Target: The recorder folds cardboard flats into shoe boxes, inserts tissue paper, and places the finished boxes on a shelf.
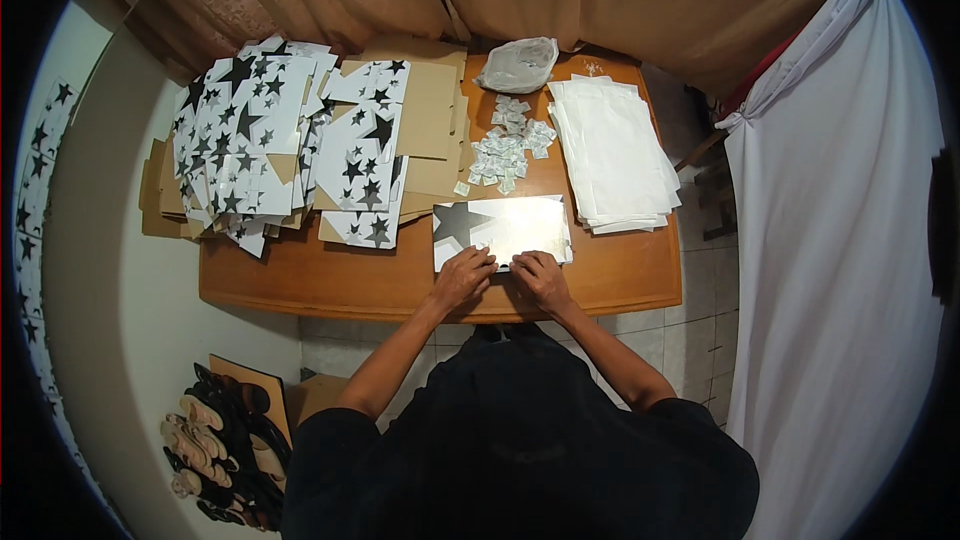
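Note:
A white cardboard box (pixel 525 223) with a large dark star at its left end lies near the table's front edge, its top closed and shiny under the light. My left hand (pixel 464 277) grips the near edge of this box, fingers curled over it. A short gap to the right, my right hand (pixel 541 280) holds the same edge with bent fingers. Both thumbs are mostly hidden. Just beyond the box lies a heap of small white sachets (pixel 500 155), with one sachet (pixel 461 188) apart from the rest.
Flat star-printed cardboard sheets (pixel 245 130) pile up on the wooden table (pixel 280 280) at left, beside more brown-backed sheets (pixel 425 120). A stack of white paper (pixel 612 155) lies at right. A plastic bag (pixel 518 65) sits at the back. Shoes (pixel 225 440) stand lower left.

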The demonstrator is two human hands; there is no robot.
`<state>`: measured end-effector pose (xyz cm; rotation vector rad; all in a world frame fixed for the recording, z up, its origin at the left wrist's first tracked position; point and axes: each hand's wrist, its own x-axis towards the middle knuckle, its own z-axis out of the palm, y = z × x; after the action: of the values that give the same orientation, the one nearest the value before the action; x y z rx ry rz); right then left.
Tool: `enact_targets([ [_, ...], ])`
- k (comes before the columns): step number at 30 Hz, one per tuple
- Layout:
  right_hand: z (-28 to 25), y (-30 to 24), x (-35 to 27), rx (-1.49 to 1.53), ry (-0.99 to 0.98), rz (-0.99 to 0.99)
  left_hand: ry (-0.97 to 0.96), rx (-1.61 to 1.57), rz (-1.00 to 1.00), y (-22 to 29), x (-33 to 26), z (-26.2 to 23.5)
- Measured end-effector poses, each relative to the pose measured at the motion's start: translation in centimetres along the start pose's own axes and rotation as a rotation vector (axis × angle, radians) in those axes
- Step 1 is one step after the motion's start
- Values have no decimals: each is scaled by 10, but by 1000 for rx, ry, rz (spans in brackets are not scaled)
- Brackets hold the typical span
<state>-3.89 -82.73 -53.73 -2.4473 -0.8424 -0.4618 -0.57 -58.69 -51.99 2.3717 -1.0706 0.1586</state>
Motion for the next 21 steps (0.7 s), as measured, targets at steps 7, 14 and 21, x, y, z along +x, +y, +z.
enact_targets([
  [7, 4, 2, -2, -46, -10, -10, 63, -43, -11, 1, -1, 20],
  [14, 4, 4, 0, -98, -40, -52, 89, -20, -8, -6, -2, 31],
  [21, 7, 6, -4, -99, -30, -116, 79, -37, 28, -2, 0, 22],
])
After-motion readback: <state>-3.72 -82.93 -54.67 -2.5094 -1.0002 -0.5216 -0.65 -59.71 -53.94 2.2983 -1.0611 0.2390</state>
